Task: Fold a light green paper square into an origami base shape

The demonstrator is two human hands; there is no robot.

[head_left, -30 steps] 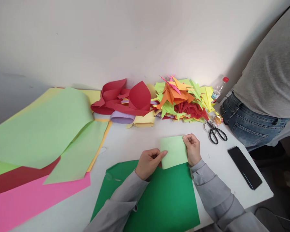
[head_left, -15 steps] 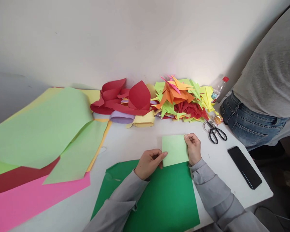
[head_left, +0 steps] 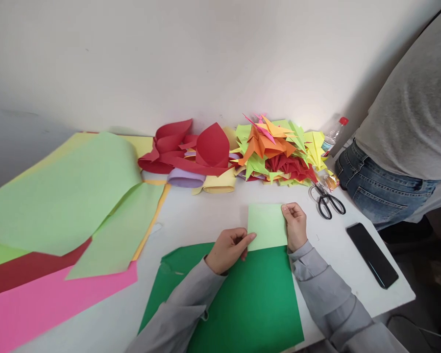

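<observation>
A pale green square of paper (head_left: 267,226) is held up between my two hands. My left hand (head_left: 228,249) pinches its lower left edge, thumb on top. My right hand (head_left: 296,225) grips it near the upper right corner, the thumb on the near face and the other fingers mostly behind it. Below the square lies a larger dark green sheet (head_left: 250,299), flat on the white table (head_left: 202,215); my left forearm crosses over it.
Large sheets of light green paper (head_left: 66,201) and pink paper (head_left: 59,304) cover the left side. Red curled paper (head_left: 211,147) and folded paper stars (head_left: 268,144) are heaped by the wall. Scissors (head_left: 329,201), a phone (head_left: 372,255) and a bottle (head_left: 334,135) are at right, beside a standing person (head_left: 407,113).
The pale green square and both hands have shifted very slightly to the right. My hold on the paper is the same, and everything else looks unmoved.
</observation>
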